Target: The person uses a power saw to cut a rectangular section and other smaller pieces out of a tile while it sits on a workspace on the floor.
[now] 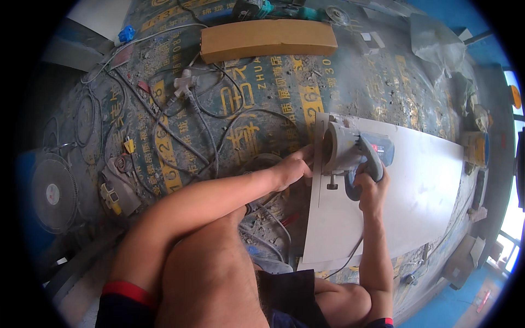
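Observation:
My right hand (pixel 372 188) is closed round the looped handle of a blue-and-grey handheld circular saw (pixel 342 147). The saw rests near the far left corner of a large white panel (pixel 407 191), its grey round guard close to the panel's left edge. A dark knob sticks out on the saw's near side. At that same edge, just left of the guard, my left hand (pixel 292 170) is closed on the panel's rim; some of its fingertips are hidden. The saw's blade cannot be made out. A thin cable (pixel 350 257) runs over the panel's near part.
Dusty green printed sheeting (pixel 240 131) covers the floor, with debris scattered over it. Tangled grey cables (pixel 202 123) lie left of the panel. A long cardboard box (pixel 268 41) and teal power tools (pixel 268 10) are at the back. A round fan-like disc (pixel 53 194) stands left, a bucket (pixel 477 148) right.

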A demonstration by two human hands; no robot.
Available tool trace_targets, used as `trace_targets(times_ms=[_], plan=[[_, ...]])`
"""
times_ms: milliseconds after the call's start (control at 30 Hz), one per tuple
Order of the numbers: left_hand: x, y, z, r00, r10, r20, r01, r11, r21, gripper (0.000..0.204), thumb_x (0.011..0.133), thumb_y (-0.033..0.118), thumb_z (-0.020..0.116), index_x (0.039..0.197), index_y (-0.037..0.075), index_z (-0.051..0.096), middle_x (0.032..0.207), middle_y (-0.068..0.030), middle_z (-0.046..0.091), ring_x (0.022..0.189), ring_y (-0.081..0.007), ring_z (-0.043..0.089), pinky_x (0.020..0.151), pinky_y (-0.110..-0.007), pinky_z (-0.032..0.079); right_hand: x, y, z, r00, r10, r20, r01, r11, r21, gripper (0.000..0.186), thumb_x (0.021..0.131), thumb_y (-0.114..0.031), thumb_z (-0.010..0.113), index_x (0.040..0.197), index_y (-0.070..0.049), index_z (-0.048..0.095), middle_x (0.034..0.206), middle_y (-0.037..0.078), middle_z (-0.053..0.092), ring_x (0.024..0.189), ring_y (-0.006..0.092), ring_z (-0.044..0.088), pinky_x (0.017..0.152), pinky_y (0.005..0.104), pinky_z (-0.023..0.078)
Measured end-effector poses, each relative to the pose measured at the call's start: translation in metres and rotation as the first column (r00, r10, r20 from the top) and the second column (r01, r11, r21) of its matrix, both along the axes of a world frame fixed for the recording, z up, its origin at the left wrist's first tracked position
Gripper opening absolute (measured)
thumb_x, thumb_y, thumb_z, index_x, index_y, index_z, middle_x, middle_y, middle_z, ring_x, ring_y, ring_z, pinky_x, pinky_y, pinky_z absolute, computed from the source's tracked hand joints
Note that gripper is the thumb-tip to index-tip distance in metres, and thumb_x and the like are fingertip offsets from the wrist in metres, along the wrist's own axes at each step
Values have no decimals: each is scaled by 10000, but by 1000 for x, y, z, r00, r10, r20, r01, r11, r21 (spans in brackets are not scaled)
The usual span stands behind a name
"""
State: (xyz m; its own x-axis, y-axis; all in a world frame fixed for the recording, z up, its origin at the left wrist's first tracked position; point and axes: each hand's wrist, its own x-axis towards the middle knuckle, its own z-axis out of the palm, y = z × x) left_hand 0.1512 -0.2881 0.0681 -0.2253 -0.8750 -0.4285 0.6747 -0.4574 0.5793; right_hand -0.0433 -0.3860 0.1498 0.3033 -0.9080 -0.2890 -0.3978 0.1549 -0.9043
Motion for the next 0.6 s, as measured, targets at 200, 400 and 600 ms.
trace_targets(times_ms=[200, 400, 600], plan=[[1, -1, 2, 1000, -3, -20, 3, 1000, 14, 949, 733, -153, 470, 1593, 107, 166, 1633, -68, 226, 1514, -222, 207, 1150, -360, 276, 4, -3, 0, 1000, 0, -1, 0, 1000, -11, 152, 702, -38, 536, 830, 13, 599, 702, 25, 569, 645, 104, 514, 613, 244, 431], [1, -2, 3, 1000, -6, 8, 6, 1000, 12, 944, 733, -153, 466, 1592, 105, 171, 1630, -73, 232, 1511, -224, 216, 1147, -361, 280, 6, -7, -1, 1000, 9, 12, -9, 1000, -22, 157, 694, -46, 543, 825, 19, 600, 696, 26, 568, 639, 107, 512, 609, 247, 433], [2, -2, 3, 1000, -13, -5, 13, 1000, 9, 940, 731, -157, 460, 1591, 104, 183, 1630, -73, 237, 1510, -223, 221, 1141, -357, 288, 7, -10, -1, 1000, 13, 7, -12, 1000, -24, 161, 683, -51, 550, 818, 21, 602, 691, 30, 577, 637, 111, 519, 604, 249, 435]])
